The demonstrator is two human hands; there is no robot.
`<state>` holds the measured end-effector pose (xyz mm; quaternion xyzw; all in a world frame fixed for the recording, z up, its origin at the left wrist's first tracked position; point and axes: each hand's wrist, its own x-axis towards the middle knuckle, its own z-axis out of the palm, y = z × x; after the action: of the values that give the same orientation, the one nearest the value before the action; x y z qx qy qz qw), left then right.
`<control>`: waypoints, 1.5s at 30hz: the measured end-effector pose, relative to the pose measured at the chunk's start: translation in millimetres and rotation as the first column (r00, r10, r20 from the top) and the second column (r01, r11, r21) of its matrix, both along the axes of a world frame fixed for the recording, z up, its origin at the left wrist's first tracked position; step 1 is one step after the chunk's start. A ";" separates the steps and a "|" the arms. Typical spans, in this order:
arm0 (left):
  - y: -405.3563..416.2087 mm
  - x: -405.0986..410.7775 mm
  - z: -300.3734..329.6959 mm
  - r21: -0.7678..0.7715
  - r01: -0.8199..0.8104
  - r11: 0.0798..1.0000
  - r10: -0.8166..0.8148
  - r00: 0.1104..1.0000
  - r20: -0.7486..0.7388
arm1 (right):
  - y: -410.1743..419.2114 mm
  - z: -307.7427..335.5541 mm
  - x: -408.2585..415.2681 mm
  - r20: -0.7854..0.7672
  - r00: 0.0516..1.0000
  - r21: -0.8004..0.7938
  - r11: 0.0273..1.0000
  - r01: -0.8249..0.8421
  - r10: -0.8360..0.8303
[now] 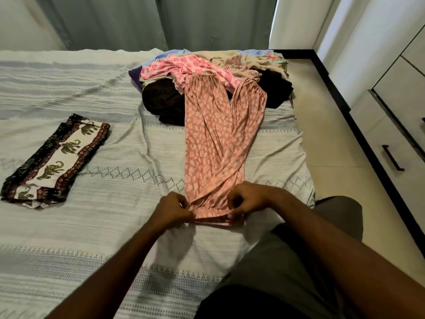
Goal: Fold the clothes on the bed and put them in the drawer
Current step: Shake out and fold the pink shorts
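Note:
Pink patterned trousers point(213, 139) lie stretched along the bed point(103, 226), their two legs reaching up onto a pile of unfolded clothes point(207, 70) at the far end. My left hand point(174, 209) pinches the near left corner of the trousers' waistband. My right hand point(247, 199) pinches the near right corner. Both hands hold the waistband just above the sheet. A folded cloth with an elephant print point(57, 160) lies on the left side of the bed.
A white drawer unit with black handles point(393, 157) stands on the right, across a strip of tiled floor point(326, 143). Its drawers look shut. Green curtains point(161, 21) hang behind the bed. My knee in grey shorts point(299, 261) is at the bed's right edge.

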<state>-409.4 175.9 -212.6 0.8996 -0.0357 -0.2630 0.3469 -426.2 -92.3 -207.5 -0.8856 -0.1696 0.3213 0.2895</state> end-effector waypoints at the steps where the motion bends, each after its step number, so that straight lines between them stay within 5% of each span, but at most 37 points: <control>1: -0.5 8.7 1.3 0.035 0.062 0.997 -0.062 0.998 -0.001 | -4.7 2.3 3.8 -0.017 0.999 0.048 0.998 0.047 -0.047; 6: -26.7 55.6 12.9 0.098 0.148 0.984 -0.160 0.979 0.127 | -34.4 -0.5 27.1 0.119 0.898 0.142 0.902 0.408 -0.424; 12: -86.5 128.6 7.5 -0.162 0.220 0.962 -0.191 0.965 0.178 | -71.3 -12.6 73.7 -0.054 0.493 0.265 0.464 0.845 -0.868; 16: -129.6 185.2 3.9 -0.252 0.215 0.944 -0.158 0.961 0.227 | -97.0 -9.3 122.4 0.087 0.318 0.247 0.330 0.911 -0.944; 19: -154.2 216.8 7.5 -0.324 0.149 0.934 -0.062 0.963 0.263 | -110.8 -4.1 160.0 0.037 0.225 0.279 0.226 0.933 -0.974; 24: -182.9 270.4 11.1 -0.437 0.109 0.893 -0.019 0.978 0.205 | -146.2 -19.5 239.5 -0.317 -0.005 0.404 -0.140 0.904 -0.948; 30: -210.3 295.1 26.5 -0.611 0.087 0.787 -0.104 0.995 0.008 | -130.8 8.7 279.5 -0.531 -0.139 0.414 -0.399 0.818 -0.836; 32: -218.6 304.2 31.9 -0.666 0.005 0.746 -0.094 0.991 -0.098 | -121.5 11.8 297.6 -0.450 -0.128 0.474 -0.358 0.804 -0.884; 33: -222.3 308.0 35.4 -0.690 -0.061 0.721 -0.075 0.983 -0.165 | -113.1 18.1 303.8 -0.350 -0.059 0.536 -0.251 0.806 -0.935; 36: -225.9 323.1 44.8 -0.799 -0.295 0.524 -0.027 0.932 -0.361 | -76.0 55.9 312.7 -0.071 0.381 0.638 0.251 0.728 -0.922; 38: -221.5 331.6 46.9 -0.816 -0.400 0.417 -0.006 0.897 -0.443 | -66.8 62.6 321.7 0.051 0.530 0.654 0.429 0.623 -0.847; 40: -214.5 339.4 40.7 -0.806 -0.427 0.411 0.071 0.896 -0.439 | -73.8 56.3 335.5 0.170 0.389 0.664 0.396 0.634 -0.906; 42: -205.7 344.9 39.2 -0.806 -0.439 0.397 0.092 0.893 -0.441 | -86.0 48.4 342.2 0.118 0.298 0.674 0.297 0.676 -0.947; 45: -187.7 352.1 47.6 -0.834 -0.438 0.335 -0.070 0.871 -0.486 | -90.9 39.7 347.9 -0.300 0.499 0.713 0.156 0.684 -0.813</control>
<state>-57.2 -11.8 -164.9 0.4554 0.0070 -0.3482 0.8193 -78.3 -183.1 -167.8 -0.6567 0.1522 -0.0398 0.7375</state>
